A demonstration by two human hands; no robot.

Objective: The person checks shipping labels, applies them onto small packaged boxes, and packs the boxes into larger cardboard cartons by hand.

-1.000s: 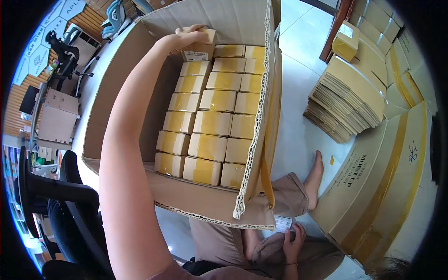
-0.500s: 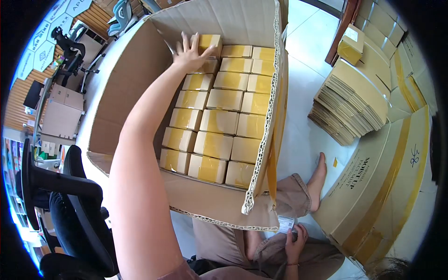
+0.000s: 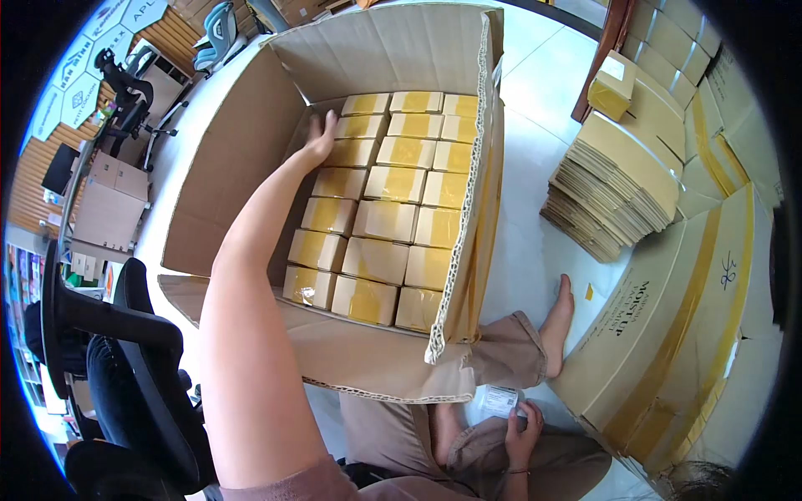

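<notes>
A large open cardboard carton (image 3: 230, 159) holds rows of small brown boxes (image 3: 383, 220) sealed with yellow tape. My left hand (image 3: 321, 140) reaches inside, at the carton's far left, beside the left column of boxes. Its fingers point up and are apart, with nothing seen in them. At the far end of that column, a small taped box (image 3: 366, 104) sits in line with its neighbours. Low on the right, my right hand (image 3: 524, 432) rests by my leg, fingers curled at the edge of a white printed label (image 3: 499, 401). Its grip is partly hidden.
Flattened cardboard (image 3: 614, 188) is stacked on the floor at the right, with a taped box (image 3: 612, 85) on top. A large printed carton (image 3: 660, 334) leans at the lower right. A black office chair (image 3: 138, 367) stands close on the left.
My left hand has let go of the far-left small box and drawn back toward me along the carton's left side. That box now sits lower, level with the row. My right hand keeps its pose.
</notes>
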